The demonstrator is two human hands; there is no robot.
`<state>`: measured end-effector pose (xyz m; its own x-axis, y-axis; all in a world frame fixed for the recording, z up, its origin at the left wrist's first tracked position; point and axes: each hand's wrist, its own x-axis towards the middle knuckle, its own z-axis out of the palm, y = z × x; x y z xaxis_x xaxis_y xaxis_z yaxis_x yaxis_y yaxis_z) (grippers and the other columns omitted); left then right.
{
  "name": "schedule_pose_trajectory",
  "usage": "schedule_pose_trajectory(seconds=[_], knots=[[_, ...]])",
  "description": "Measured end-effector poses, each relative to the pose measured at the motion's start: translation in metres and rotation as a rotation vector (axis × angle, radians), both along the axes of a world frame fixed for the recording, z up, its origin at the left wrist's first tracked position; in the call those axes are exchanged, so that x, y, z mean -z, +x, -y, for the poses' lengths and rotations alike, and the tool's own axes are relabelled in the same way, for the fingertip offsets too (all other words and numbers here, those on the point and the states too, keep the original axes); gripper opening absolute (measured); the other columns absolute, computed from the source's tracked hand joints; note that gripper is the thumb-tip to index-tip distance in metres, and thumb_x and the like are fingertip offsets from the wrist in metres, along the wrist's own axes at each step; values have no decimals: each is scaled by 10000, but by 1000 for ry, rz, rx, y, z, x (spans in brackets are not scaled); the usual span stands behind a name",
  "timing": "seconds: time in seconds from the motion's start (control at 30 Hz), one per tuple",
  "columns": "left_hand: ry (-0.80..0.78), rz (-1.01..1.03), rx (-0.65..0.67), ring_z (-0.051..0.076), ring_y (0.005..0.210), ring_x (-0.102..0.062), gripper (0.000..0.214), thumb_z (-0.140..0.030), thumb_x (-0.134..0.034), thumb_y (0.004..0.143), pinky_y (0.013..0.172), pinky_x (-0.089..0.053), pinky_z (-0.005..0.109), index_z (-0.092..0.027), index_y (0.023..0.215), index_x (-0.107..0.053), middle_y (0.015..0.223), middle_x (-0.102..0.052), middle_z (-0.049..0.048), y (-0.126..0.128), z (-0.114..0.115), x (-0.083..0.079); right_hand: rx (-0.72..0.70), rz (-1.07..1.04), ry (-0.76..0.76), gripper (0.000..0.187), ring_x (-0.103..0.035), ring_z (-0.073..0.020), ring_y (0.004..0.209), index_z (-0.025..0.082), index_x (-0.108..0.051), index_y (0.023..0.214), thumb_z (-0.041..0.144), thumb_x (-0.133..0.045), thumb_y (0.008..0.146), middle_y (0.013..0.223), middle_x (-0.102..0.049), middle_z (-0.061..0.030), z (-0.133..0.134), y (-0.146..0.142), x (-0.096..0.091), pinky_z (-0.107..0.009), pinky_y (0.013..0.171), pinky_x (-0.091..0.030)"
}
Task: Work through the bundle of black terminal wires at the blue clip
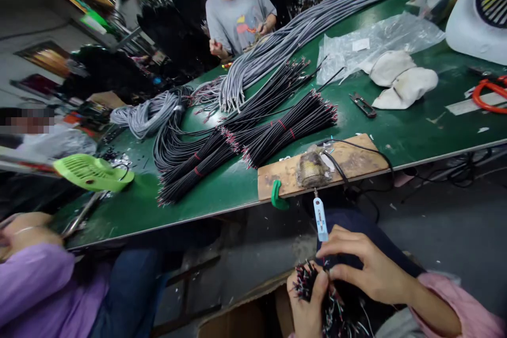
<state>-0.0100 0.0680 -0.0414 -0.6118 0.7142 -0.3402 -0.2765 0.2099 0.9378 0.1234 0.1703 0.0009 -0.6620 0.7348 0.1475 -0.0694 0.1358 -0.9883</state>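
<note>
Low in the head view, my left hand (308, 306) is wrapped round a bundle of black cables (307, 281) with red and white stripped ends. My right hand (366, 264) reaches over the top of that bundle, fingers pinched at its wire ends. Both hands are below the table's front edge, over my lap. Just above them a small blue-and-white tool (320, 217) hangs down from a wooden board (356, 161) clamped to the green table (222, 190). More bundles of black cables (277, 127) lie on the table beyond the board.
Long grey cables (301, 31) run diagonally across the table. A person in a purple sleeve (35, 285) sits at left near a green fan (93, 171); another person in grey (237, 10) works at the far side. White gloves (404, 84), snips (362, 104), plastic bags and a cardboard box (241, 317) are about.
</note>
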Motion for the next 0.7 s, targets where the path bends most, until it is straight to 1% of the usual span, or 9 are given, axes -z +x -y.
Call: schedule_pose_trajectory(seconds=[0.07,0.13,0.2,0.3,0.37,0.47,0.53,0.6,0.7], knots=[[5,-21,-14,167,545,-645,403,-482,-847,606,561,-531,245,-153,729,-649,611,-686,11,-1,0,0,-2,-41,-37,273,-597,-232,913,181,-719,1050,334,-730,825,959,-710,-86,2,-2,3,-354,840,-445],[58,25,72,151,480,-620,357,-456,-811,678,523,-521,240,-161,684,-612,542,-650,-7,-1,-2,-2,64,-67,-81,235,-598,-217,833,168,-739,957,346,-750,803,872,-709,-78,5,-6,7,-339,781,-448],[106,85,160,134,406,-582,327,-430,-768,744,463,-497,231,-160,680,-596,491,-621,-17,0,-4,-4,168,-80,-118,159,-577,-194,736,162,-729,799,318,-723,830,753,-682,-59,8,-11,11,-319,712,-437],[97,160,173,123,368,-566,315,-428,-768,752,391,-453,202,-158,736,-605,471,-615,-24,1,-7,-8,253,-94,-102,236,-533,-182,708,166,-657,689,299,-654,884,683,-617,-40,11,-16,16,-312,694,-407],[89,250,182,104,336,-540,333,-436,-800,711,344,-406,172,-171,747,-601,469,-599,-40,1,-9,-11,172,-162,-165,281,-505,-174,714,164,-621,703,371,-629,893,710,-571,-33,11,-17,19,-303,687,-394],[176,330,225,65,327,-502,309,-385,-853,648,335,-379,150,-191,742,-632,546,-619,-44,-2,-12,-16,-135,-312,-438,391,-455,-139,657,160,-555,759,533,-624,853,736,-498,-8,4,-14,20,-270,616,-371],[249,241,250,69,366,-523,247,-342,-860,640,356,-404,166,-195,720,-678,628,-646,-25,-7,-16,-21,-222,-302,-511,412,-430,-130,657,161,-532,800,562,-614,848,745,-466,3,-5,-9,16,-258,606,-357],[294,63,302,85,402,-545,165,-310,-846,658,381,-422,186,-201,690,-726,658,-667,-5,-13,-22,-29,-94,-220,-459,395,-413,-133,679,164,-538,798,548,-615,853,734,-446,13,-18,-6,8,-255,618,-353],[346,-220,452,123,469,-587,31,-228,-812,692,465,-457,211,-230,684,-782,608,-695,19,-25,-32,-43,122,-165,-393,445,-429,-140,674,163,-576,748,599,-611,830,694,-479,13,-37,-8,-10,-261,634,-371]])
